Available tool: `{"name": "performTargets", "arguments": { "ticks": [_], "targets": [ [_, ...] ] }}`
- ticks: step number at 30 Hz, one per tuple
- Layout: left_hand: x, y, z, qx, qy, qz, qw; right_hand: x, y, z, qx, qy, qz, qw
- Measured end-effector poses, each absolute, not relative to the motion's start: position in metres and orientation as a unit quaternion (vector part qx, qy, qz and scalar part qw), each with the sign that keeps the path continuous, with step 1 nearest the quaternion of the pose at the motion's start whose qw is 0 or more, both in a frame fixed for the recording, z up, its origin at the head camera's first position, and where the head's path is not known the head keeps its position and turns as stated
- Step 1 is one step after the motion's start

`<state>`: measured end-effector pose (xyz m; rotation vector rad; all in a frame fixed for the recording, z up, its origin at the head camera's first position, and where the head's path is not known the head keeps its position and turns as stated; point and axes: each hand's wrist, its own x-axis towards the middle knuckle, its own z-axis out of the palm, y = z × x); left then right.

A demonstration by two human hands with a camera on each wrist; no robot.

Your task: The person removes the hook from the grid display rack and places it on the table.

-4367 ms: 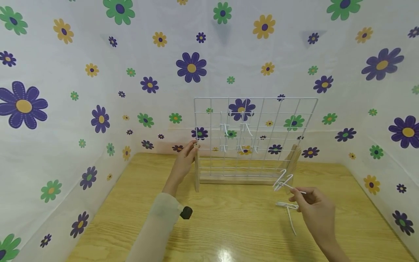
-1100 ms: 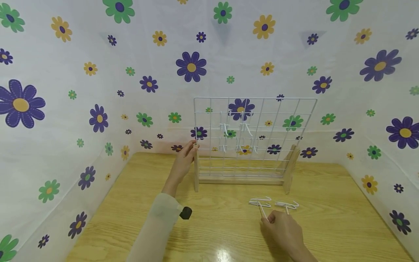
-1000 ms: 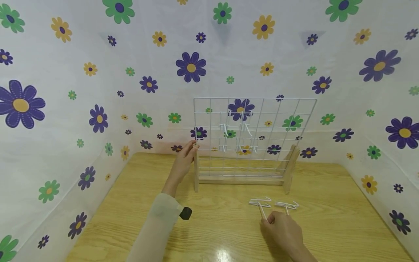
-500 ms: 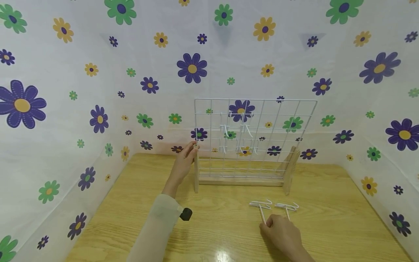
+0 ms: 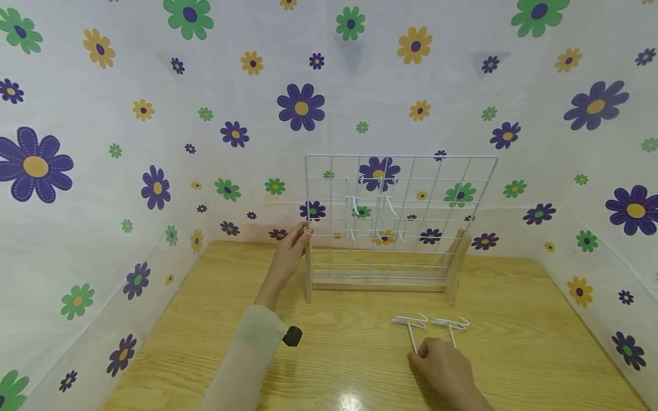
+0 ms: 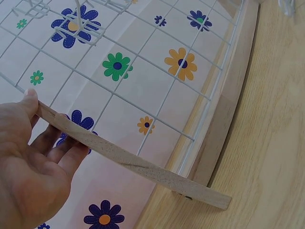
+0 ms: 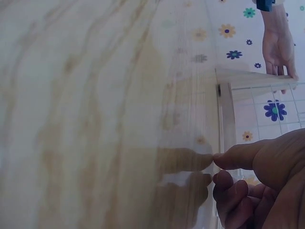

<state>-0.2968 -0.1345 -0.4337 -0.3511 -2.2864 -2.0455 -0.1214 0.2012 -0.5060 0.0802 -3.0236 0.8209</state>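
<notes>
A white wire grid panel (image 5: 421, 214) stands upright in a wooden stand (image 5: 380, 283). My left hand (image 5: 285, 257) grips the upper end of the stand's left leg (image 6: 143, 167), thumb on the near side and fingers behind. Low at the front right, my right hand (image 5: 444, 368) pinches the rod end of a white wire display hook (image 5: 411, 328) between thumb and fingers; its wide back end is at the table. In the right wrist view my right hand (image 7: 257, 176) hides the hook. Just right of it lies a second white hook (image 5: 451, 323), its rod partly behind my hand.
Several white hooks (image 5: 389, 204) hang on the middle of the grid, in two rows. The wooden table (image 5: 329, 342) runs back to a flower-printed cloth (image 5: 247, 165) that rises behind and on both sides.
From the air at the right, my right hand has brought the hook down to the table, left of the second hook. Lately it shifted slightly toward me. My left hand has stayed on the leg.
</notes>
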Motion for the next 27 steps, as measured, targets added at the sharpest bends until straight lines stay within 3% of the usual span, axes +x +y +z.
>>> {"name": "performTargets", "arguments": {
  "ticks": [18, 27],
  "targets": [
    [-0.300, -0.135, -0.438, -0.108, -0.746, -0.656, 0.035, -0.121, 0.201, -0.503, 0.010, -0.965, 0.261, -0.002],
    [-0.300, -0.134, -0.438, -0.108, -0.750, -0.651, 0.036, -0.125, 0.200, -0.487, 0.013, -0.962, 0.270, 0.044]
  ]
}}
